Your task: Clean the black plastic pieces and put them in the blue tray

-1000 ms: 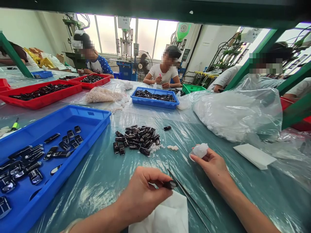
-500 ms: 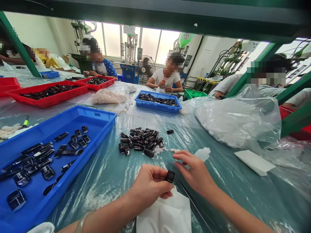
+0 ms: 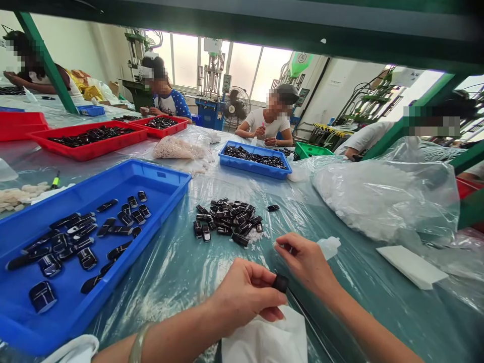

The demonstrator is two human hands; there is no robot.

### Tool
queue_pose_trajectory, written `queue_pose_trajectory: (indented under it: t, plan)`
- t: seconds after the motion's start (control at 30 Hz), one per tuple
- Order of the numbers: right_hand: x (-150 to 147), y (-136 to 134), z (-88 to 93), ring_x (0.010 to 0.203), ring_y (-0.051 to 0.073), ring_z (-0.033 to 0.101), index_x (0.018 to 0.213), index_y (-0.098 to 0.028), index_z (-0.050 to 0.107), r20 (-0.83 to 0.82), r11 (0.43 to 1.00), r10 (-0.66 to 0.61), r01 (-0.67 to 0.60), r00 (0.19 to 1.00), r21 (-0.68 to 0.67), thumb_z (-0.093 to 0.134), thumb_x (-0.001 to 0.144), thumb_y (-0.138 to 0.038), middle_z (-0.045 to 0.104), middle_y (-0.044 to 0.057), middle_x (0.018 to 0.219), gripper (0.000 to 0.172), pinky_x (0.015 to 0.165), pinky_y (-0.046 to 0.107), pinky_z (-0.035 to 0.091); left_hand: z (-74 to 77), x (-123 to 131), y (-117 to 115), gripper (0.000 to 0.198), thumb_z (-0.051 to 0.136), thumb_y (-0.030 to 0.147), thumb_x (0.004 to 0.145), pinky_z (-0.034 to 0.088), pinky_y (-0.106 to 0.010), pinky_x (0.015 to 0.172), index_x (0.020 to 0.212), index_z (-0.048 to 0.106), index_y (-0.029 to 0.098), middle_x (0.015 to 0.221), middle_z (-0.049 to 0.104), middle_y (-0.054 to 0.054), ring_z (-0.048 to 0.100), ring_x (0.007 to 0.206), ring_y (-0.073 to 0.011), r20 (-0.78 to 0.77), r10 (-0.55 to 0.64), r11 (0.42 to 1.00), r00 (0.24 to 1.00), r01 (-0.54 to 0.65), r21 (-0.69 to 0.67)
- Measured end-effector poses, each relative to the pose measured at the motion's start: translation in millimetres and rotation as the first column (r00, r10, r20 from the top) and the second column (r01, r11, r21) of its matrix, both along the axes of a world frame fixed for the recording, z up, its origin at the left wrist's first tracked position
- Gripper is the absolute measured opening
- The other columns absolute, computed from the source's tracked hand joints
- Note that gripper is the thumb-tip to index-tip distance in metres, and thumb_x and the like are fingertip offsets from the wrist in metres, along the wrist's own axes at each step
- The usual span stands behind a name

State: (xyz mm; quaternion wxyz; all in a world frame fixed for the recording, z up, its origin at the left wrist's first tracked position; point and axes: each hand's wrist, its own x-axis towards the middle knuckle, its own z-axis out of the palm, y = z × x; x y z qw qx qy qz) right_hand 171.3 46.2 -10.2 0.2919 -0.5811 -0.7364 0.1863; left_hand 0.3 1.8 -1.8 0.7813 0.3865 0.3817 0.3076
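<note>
My left hand (image 3: 251, 290) pinches a small black piece (image 3: 280, 283) between thumb and fingers, above a white cloth (image 3: 266, 337). To its right, my right hand (image 3: 304, 257) is closed in a pinch, with a tiny white piece (image 3: 276, 245) just showing at the fingertips. Beyond both hands lies a heap of small glossy black pieces (image 3: 230, 217), with white crumbs (image 3: 257, 237) scattered at its near right side. A small translucent bottle (image 3: 329, 247) lies behind my right hand. A long thin dark rod (image 3: 308, 320) runs along the cloth's right side.
At left stands a large blue tray (image 3: 166, 201) with black pieces. Farther back are red trays (image 3: 81, 154) and a smaller blue tray (image 3: 253, 169), all filled. A big clear bag (image 3: 381, 191) and folded white paper (image 3: 412, 266) lie at right. Several people sit around; a green beam (image 3: 264, 30) crosses overhead.
The view has shifted slightly, so the scene sits farther right. My right fingers have closed, and the white piece that lay by them now appears at their tips. My left hand still holds the black piece.
</note>
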Motion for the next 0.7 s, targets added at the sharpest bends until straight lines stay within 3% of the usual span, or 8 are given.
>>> queue_pose_trajectory:
  t: [0.17,0.3,0.47,0.7]
  plan:
    - [3,-42,15.3,0.058,0.019,0.064,0.079,-0.016,0.068,-0.323,0.997,-0.038,0.013,0.946,-0.079,0.067,0.069,-0.038,0.068,0.004,0.064,0.024,0.051,0.028,0.053,-0.6,1,-1,0.015,0.068,0.022,0.055,0.045,-0.02,0.053,0.064,0.066,0.01,0.049,0.056,0.002,0.056,0.05,-0.009,-0.03,-0.032,0.999,0.999,0.033,0.031]
    - [2,-58,15.0,0.055,0.016,0.062,0.066,-0.018,0.07,-0.46,0.996,-0.049,0.006,0.886,-0.093,0.07,0.066,-0.033,0.067,0.003,0.062,0.015,0.049,0.025,0.051,-1.0,2,0,0.015,0.066,0.02,0.057,0.044,-0.019,0.051,0.067,0.068,0.009,0.05,0.057,0.001,0.055,0.049,-0.0081,-0.074,-0.036,0.998,0.997,0.04,0.05]
    - [-1,-62,13.3,0.061,0.016,0.061,0.065,-0.023,0.074,-0.524,0.993,0.025,-0.081,0.851,-0.084,0.07,0.067,-0.024,0.068,0.004,0.069,0.004,0.051,0.022,0.049,-4.5,1,0,0.017,0.064,0.019,0.059,0.044,-0.019,0.05,0.071,0.07,0.009,0.05,0.058,0.0,0.054,0.048,-0.0079,-0.095,-0.083,0.992,0.992,0.092,0.088]
    - [0,-67,9.6,0.064,0.014,0.062,0.081,-0.032,0.075,-0.486,0.991,0.091,-0.126,0.869,-0.04,0.068,0.071,-0.017,0.067,0.0,0.074,0.02,0.055,0.02,0.048,-5.9,0,-1,0.017,0.063,0.018,0.06,0.043,-0.02,0.051,0.071,0.07,0.009,0.051,0.057,0.0,0.054,0.048,-0.0085,-0.111,-0.1,0.988,0.989,0.112,0.105]
